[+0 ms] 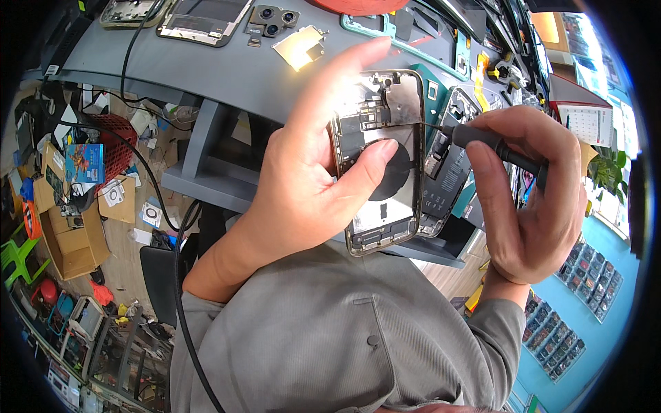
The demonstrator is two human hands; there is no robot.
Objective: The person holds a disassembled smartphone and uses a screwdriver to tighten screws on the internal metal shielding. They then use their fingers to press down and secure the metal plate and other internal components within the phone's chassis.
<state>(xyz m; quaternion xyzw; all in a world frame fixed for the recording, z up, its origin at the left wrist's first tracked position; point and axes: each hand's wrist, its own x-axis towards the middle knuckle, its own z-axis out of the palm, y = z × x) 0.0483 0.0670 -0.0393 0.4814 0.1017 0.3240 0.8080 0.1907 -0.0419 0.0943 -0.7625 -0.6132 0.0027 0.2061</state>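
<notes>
My left hand [296, 168] grips an opened phone housing [405, 103] by its left side, raised near the desk's front edge. The thumb lies across the inside, over a round black pad [397, 177], and the index finger stretches past the top. A dark-handled screwdriver [482, 140] is pinched between the thumb and fingers of my right hand [533, 213]. Its thin shaft points left, with the tip at the housing's right edge; whether it touches a screw is too small to tell. Behind the housing, another opened phone [451, 179] with a black battery is partly hidden.
On the grey desk [227, 76] lie a triple camera module [273, 20], a shiny metal plate [301, 47], a phone frame [204, 20] and teal frames [430, 56]. A black cable [180, 275] hangs at my left. Below stands a cardboard box [79, 244].
</notes>
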